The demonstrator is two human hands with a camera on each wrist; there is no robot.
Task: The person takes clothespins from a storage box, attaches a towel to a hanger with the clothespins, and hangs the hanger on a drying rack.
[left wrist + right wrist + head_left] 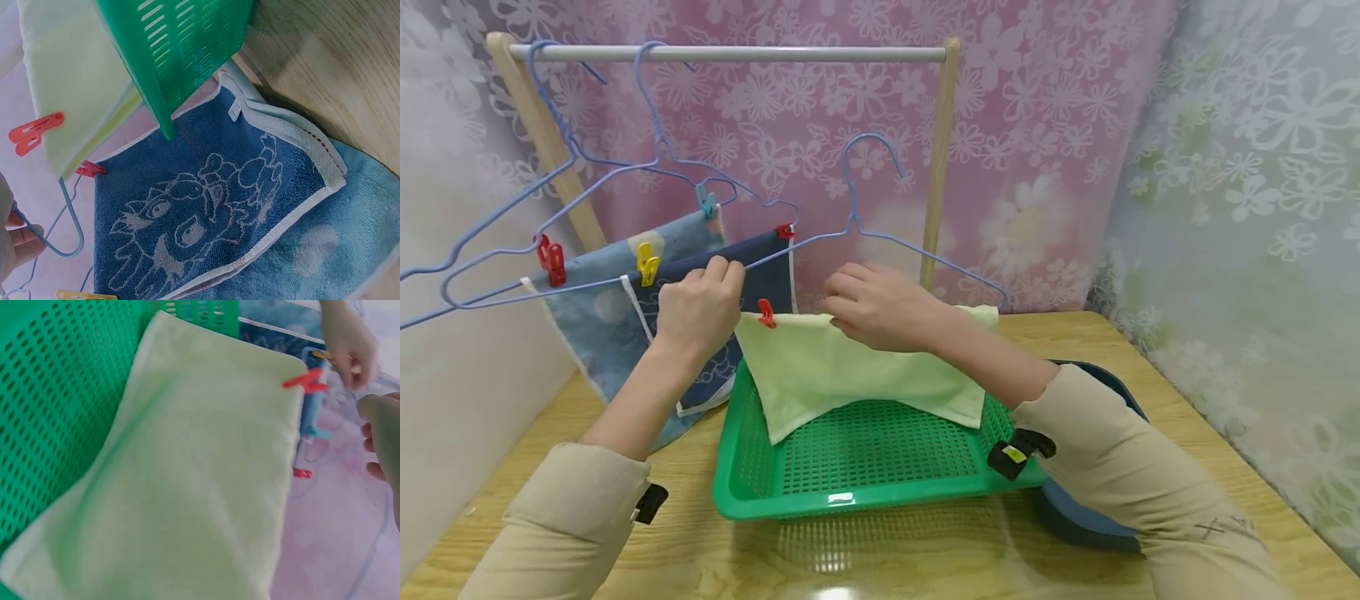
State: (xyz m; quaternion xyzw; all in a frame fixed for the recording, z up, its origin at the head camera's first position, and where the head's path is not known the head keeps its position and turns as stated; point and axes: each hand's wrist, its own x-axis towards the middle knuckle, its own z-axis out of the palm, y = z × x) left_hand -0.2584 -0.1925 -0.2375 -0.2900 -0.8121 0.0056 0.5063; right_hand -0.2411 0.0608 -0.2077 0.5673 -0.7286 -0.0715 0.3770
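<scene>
My left hand (700, 304) grips a light blue wire hanger (891, 236) on its left shoulder; its curved end (78, 240) shows beside the fingers in the left wrist view. A pale yellow-green towel (857, 367) hangs from this hanger, a red clothespin (766, 313) near its left top corner. My right hand (887, 307) is in front of the towel's top edge, below the hanger's hook. Its fingers are loosely bent, and in the right wrist view nothing shows between them and the thumb. The towel's lower part hangs over a green basket (842, 504).
Behind on the left, two more hangers (658, 137) hook over a rack's rail (737, 53). They carry blue towels (602, 333) with red, yellow and teal clothespins. A dark blue basin (1086, 521) stands right of the basket, on the wooden table (670, 533).
</scene>
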